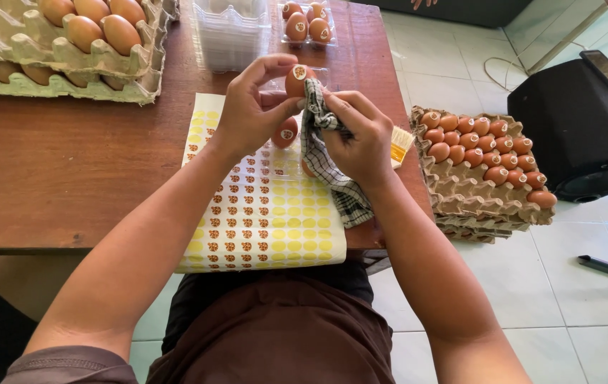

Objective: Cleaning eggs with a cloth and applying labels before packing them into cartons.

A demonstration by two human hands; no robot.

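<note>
Nearest the wearer, a sheet of round stickers (pixel 261 213) overhangs the front edge of the table (pixel 69 171); part of it is already stripped. Judgement: a knock from a forearm could drag the sheet off the edge.

Above the sheet, the left hand (pixel 250 114) has its fingers closed around a brown egg (pixel 297 80), which carries a round sticker on its upper end and is held clear of the table. The right hand (pixel 361 139) grips a checked cloth (pixel 325 163), pressing a fold of it against the egg's side. Judgement: too much pressure from the cloth could crack the shell, and rubbing near the sticker could lift or smear it. The egg rests on fingertip hold alone, so a slip would drop it.

Directly below sits a second stickered egg (pixel 286 133) in what appears to be a clear tray; a dropped egg would likely strike it.

Further back, clear trays (pixel 229 35) and a pack of stickered eggs (pixel 307 25) stand beside stacked pulp trays (pixel 62 50).

At right, more egg trays (pixel 482 171) are stacked on the floor beside the table corner, where an elbow or a dropped thing could reach them
</note>
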